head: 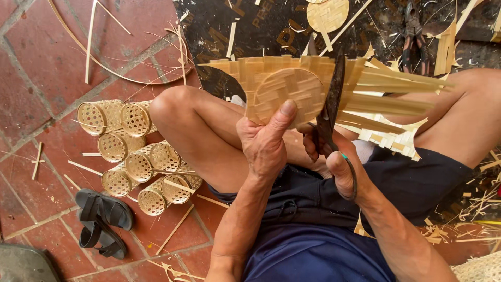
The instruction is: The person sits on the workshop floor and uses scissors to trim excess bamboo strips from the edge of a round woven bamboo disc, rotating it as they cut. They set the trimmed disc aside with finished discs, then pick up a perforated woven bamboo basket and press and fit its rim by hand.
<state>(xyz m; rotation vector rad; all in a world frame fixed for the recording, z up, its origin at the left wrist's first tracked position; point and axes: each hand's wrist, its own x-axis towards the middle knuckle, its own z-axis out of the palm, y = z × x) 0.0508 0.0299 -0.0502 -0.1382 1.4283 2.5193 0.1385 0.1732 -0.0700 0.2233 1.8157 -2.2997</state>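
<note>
My left hand (266,141) grips a woven bamboo mat (308,78) with a round wooden disc (288,94) pressed against it under my thumb. Loose bamboo strips (396,96) fan out from the mat to the right. My right hand (336,167) holds large dark scissors (330,112) whose blades stand upright against the mat, just right of the disc. Both hands work above my bare knees and dark blue shorts (313,245).
A pile of several small woven bamboo baskets (138,162) lies on the red tiled floor at left. Black sandals (102,222) sit below them. A woven disc (327,14), pliers (415,31) and bamboo scraps lie on a dark mat beyond.
</note>
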